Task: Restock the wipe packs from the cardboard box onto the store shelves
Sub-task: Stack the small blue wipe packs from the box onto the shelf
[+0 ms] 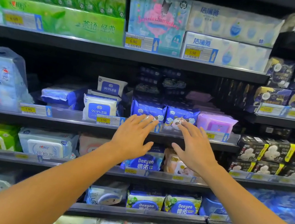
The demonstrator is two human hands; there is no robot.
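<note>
Two blue wipe packs (164,113) are seen side by side at the front of the middle shelf (101,125), behind its clear rail. The left hand (131,138) and right hand (193,147) are held apart with fingers spread and straight, fingertips at the packs' lower fronts; contact cannot be confirmed. At 3 o'clock a purple pack (216,123) is set; at 9 o'clock, a white pack marked 99.9% (100,107). Dark packs stacked behind are blurred. The cardboard box is out of view.

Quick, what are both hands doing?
Left hand: open, fingers on a blue wipe pack.
Right hand: open, fingers on the neighbouring blue pack.
</note>
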